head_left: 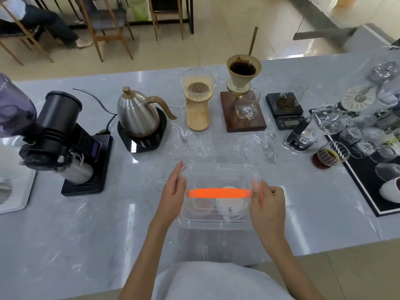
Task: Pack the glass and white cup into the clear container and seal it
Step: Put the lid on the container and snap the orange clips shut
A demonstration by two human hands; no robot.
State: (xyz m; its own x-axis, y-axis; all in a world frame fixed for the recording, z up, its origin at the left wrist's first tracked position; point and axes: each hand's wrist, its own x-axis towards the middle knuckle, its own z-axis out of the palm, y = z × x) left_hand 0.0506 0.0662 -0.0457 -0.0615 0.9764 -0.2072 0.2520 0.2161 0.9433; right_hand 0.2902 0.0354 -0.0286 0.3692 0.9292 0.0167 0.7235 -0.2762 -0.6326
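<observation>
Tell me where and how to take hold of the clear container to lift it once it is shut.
Probably best by the orange handle, which lies level across the lid of the clear container. Come straight down from above and close the grip around its middle. It spans side to side, so a central hold should balance the white cup inside. The left hand and right hand flank the sides.

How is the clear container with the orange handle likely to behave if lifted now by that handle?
The clear container looks thin-walled, so it may flex. The white cup and a glass beside it sit loose inside, so they could slide and clink. Both hands, left hand and right hand, flank its sides, suggesting steadying helps.
</observation>
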